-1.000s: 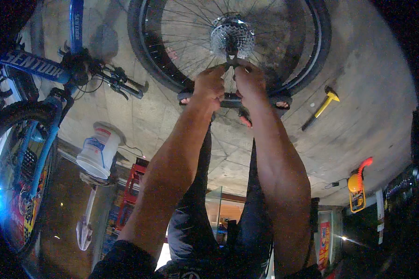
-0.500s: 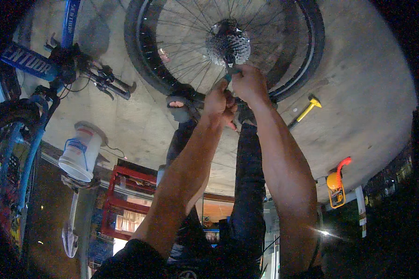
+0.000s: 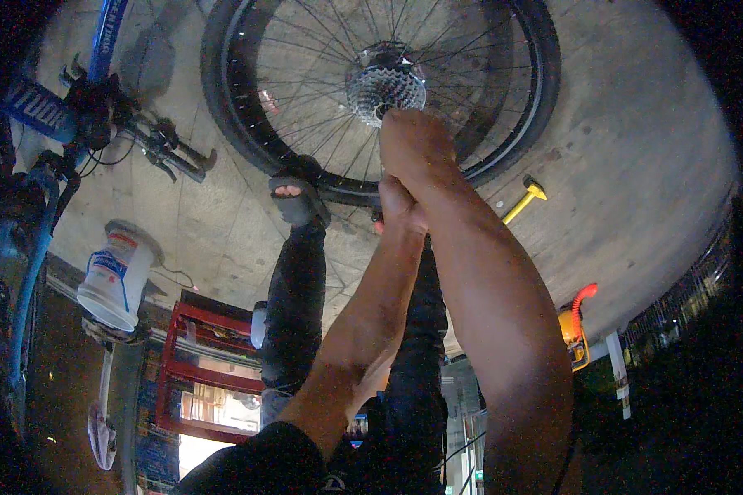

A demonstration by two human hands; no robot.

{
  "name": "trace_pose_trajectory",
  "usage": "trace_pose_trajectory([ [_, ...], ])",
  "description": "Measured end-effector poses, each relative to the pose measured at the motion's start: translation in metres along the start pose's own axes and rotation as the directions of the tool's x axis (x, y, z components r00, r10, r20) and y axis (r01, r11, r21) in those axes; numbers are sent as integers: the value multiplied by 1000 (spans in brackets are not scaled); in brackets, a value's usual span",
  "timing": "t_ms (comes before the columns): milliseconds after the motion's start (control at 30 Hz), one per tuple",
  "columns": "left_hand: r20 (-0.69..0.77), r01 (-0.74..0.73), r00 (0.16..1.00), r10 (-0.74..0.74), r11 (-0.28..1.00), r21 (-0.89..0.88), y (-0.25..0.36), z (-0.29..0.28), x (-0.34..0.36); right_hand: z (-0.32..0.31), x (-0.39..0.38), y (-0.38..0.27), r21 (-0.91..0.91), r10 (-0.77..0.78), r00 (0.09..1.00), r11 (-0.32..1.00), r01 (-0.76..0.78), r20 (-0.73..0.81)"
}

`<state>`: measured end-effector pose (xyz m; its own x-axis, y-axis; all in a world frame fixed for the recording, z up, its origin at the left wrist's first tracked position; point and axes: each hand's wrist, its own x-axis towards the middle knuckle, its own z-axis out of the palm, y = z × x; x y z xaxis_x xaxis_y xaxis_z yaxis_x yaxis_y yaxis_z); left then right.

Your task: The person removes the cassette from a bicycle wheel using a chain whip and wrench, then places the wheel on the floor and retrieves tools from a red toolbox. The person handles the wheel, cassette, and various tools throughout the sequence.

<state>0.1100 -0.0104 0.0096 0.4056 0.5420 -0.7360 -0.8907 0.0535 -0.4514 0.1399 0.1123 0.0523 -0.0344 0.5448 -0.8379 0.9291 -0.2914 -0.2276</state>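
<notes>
A bicycle wheel (image 3: 545, 91) with a black tyre stands in front of me, its silver sprocket cassette (image 3: 371, 89) facing me. Close against the lower edge of the cassette is my right hand (image 3: 417, 136), closed, its back toward me. Whatever it grips is hidden behind the knuckles. Just below it, partly covered by the right wrist, my left hand (image 3: 398, 202) is closed too. A small reddish bit shows beside it, but I cannot make out what it holds. My forearms cross near the wrists.
A yellow-handled hammer (image 3: 527, 200) lies on the concrete floor to the right. At the left are a blue bicycle (image 3: 37, 111), a white bucket (image 3: 117, 276) and a red metal rack (image 3: 173, 355). My sandalled foot (image 3: 299, 198) is beside the tyre. An orange device (image 3: 574, 326) stands at lower right.
My right hand has turned over and shifted slightly left, covering the dark, teal-marked tool seen before. The left hand has dropped lower beneath it. The whole view has shifted a little.
</notes>
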Motion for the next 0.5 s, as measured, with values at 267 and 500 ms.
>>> trace_pose_trajectory([
  [267,-285,-65,947,150,955,290,6,10,-3,-2,-13,14,314,21,999,949,-32,37],
  [500,-541,-27,805,243,926,377,-19,62,-8,76,-26,87,524,-53,997,849,75,-56],
])
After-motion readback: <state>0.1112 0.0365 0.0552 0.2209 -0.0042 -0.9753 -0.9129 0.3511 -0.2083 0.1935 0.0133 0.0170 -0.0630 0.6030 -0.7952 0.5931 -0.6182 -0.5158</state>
